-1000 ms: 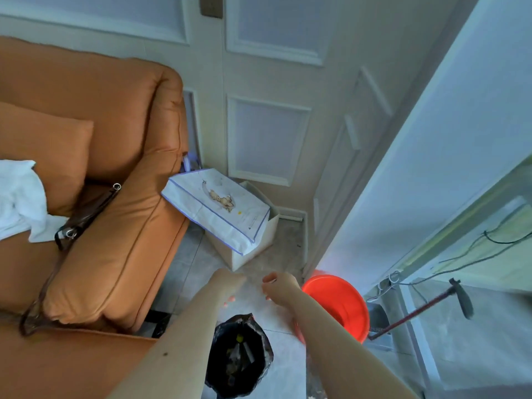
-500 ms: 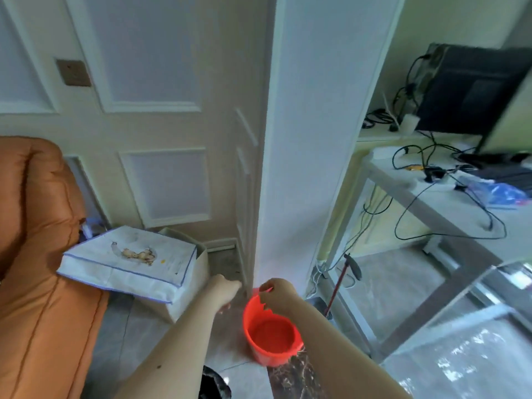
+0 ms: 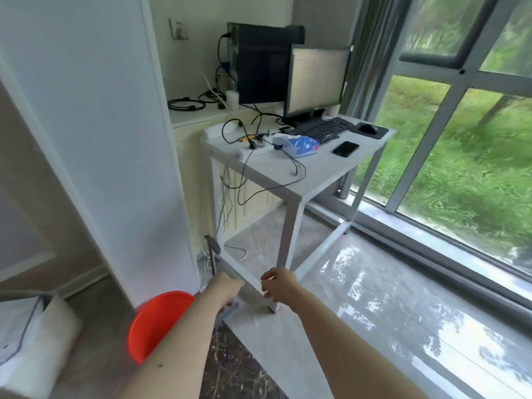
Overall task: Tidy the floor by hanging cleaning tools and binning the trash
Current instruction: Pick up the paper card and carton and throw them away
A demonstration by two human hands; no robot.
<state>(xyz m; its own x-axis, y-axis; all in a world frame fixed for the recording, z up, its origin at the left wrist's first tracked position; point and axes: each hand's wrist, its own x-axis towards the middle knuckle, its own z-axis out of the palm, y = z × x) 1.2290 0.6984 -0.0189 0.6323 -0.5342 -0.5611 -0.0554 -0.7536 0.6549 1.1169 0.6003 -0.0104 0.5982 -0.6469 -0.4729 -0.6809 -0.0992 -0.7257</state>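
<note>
A cleaning tool with a thin red handle and grey grip [image 3: 212,249] leans by the desk leg against the white pillar, its lower part hidden behind my left hand. My left hand [image 3: 224,287] is stretched toward it, fingers curled, nothing visibly held. My right hand [image 3: 278,285] hovers beside it over the desk's lower frame, fingers loosely bent and empty. An orange-red bucket [image 3: 157,323] stands on the floor under my left forearm. The black trash bag is out of view.
A white desk [image 3: 316,180] with monitor, keyboard, phone and dangling cables stands ahead. A white pillar [image 3: 100,139] rises at left. A white bag on a box [image 3: 31,335] sits at the lower left. Large windows [image 3: 460,139] line the right; glossy floor lies below.
My view has swung right, from the sofa and trash bag to the desk and window. Both hands stay stretched out in front; the red-handled tool is now close to my left hand.
</note>
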